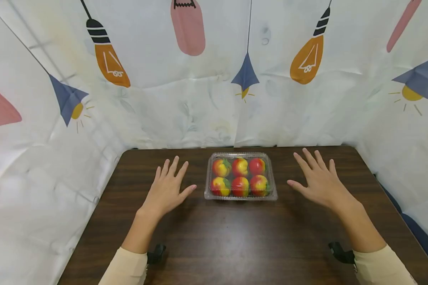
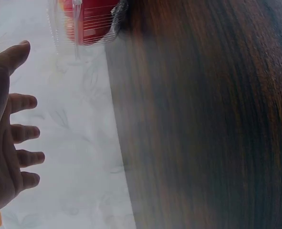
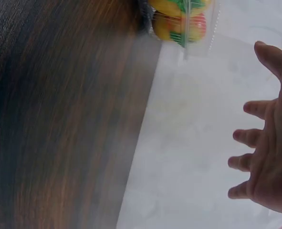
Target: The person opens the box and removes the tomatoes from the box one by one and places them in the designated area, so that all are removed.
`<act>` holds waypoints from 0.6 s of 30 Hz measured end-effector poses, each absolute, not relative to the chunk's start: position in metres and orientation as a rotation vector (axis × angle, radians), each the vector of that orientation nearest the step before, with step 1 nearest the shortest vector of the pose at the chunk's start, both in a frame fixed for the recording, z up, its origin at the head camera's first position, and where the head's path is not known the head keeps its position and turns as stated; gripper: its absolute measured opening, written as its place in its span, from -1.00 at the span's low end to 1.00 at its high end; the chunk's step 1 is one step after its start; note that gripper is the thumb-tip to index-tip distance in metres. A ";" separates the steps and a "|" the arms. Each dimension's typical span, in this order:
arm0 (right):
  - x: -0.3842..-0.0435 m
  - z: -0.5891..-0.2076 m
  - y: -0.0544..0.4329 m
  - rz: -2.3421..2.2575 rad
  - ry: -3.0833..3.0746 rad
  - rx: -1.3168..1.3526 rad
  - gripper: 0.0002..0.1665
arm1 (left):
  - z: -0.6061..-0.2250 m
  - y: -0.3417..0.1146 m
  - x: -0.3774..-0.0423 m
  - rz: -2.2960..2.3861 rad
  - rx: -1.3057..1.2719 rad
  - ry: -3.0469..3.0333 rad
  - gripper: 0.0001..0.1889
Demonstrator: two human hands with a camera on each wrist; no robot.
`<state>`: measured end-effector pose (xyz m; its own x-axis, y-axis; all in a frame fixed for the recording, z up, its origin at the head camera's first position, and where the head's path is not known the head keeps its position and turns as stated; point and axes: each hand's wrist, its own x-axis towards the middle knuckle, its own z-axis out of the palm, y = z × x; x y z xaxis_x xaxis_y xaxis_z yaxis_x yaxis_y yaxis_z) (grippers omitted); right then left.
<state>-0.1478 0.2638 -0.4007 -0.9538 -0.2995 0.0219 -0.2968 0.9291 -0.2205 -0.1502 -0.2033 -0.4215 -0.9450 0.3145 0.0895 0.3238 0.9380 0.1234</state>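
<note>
A clear plastic clamshell box [image 1: 240, 199] sits near the back edge of the table, its lid down over several red-and-yellow fruits [image 1: 240, 186] in two rows. To the left of the box, my left hand [image 1: 166, 190] is held palm down with fingers spread and nothing in it. On the other side my right hand [image 1: 319, 184] is spread the same way, also holding nothing. Both thumbs point inward, apart from the box. Part of the box with a red fruit [image 2: 90, 21] shows at the top of the left wrist view; yellow fruits [image 3: 179, 26] show in the right wrist view.
The dark wood-grain table [image 1: 235, 241] ends just behind the box. A white cloth [image 1: 207, 107] printed with lamps and bulbs hangs behind it and along both sides. Black straps with small devices [image 1: 157, 253] are on both wrists, by the cream sleeves [image 1: 126, 267].
</note>
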 end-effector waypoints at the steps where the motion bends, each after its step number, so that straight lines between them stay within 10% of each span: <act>1: -0.149 -0.400 0.263 -0.345 3.073 -0.487 0.11 | -0.422 -0.203 -0.150 -0.210 -0.504 -3.027 -0.10; 18: -0.166 -0.408 0.231 -0.352 3.015 -0.699 0.08 | -0.428 -0.201 -0.153 -0.393 -0.578 -3.077 -0.11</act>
<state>-0.1659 0.2312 -0.4083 -0.8990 -0.4372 0.0247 -0.4311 0.8738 -0.2248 -0.1534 -0.2013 -0.4285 -0.9328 0.3590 0.0325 0.3557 0.9019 0.2452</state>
